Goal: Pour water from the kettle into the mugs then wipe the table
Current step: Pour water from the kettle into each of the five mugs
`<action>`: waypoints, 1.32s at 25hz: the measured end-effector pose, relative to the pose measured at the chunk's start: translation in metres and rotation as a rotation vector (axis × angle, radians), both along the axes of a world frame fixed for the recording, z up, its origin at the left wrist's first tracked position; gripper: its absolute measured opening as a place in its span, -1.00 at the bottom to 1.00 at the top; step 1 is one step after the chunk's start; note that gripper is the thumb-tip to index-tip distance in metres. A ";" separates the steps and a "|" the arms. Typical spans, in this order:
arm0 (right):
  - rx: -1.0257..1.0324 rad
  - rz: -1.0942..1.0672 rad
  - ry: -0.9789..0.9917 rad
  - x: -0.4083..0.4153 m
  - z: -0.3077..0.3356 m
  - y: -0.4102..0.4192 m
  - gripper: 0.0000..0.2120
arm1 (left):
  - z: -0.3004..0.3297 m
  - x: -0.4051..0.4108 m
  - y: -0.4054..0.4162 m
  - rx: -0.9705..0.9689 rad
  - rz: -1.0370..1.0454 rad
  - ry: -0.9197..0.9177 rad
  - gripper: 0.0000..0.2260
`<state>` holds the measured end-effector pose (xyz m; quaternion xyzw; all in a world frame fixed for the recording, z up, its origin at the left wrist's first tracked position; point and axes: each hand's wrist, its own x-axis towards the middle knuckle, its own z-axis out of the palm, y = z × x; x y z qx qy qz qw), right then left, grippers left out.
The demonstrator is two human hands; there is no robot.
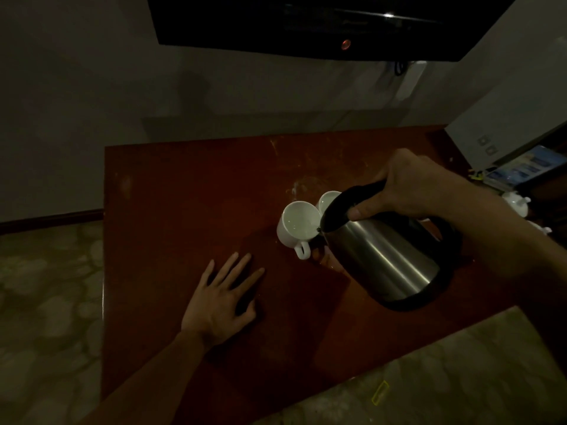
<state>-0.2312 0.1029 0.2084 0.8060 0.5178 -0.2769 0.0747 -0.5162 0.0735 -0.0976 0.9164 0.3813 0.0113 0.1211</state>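
wooden table (184, 191) carries your flat, spread left hand (219, 302), likely for balance. your right hand (411, 185) grips the tilted kettle (386, 259), spout over the near mug (299, 223), second mug (327, 199) touching behind.

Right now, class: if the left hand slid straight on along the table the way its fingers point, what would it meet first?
Probably the nearer white ceramic mug; the left hand lies flat on the reddish-brown wooden table, fingers pointing towards it, though depth is uncertain.
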 end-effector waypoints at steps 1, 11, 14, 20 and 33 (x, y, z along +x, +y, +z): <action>0.000 0.003 0.001 0.000 0.000 0.000 0.00 | 0.000 0.000 0.000 -0.001 -0.004 -0.001 -0.42; -0.020 0.049 -0.050 0.006 0.008 0.007 0.01 | -0.002 0.000 -0.001 -0.012 0.007 -0.011 -0.43; -0.025 0.079 -0.057 0.004 0.011 0.008 -0.07 | -0.002 -0.001 0.000 -0.012 0.001 -0.009 -0.43; -0.012 0.111 -0.074 0.001 0.016 0.011 -0.07 | -0.004 -0.001 0.001 -0.027 0.009 -0.016 -0.42; 0.020 0.142 -0.080 0.002 0.025 0.017 -0.02 | -0.006 -0.001 0.001 -0.013 0.004 -0.026 -0.42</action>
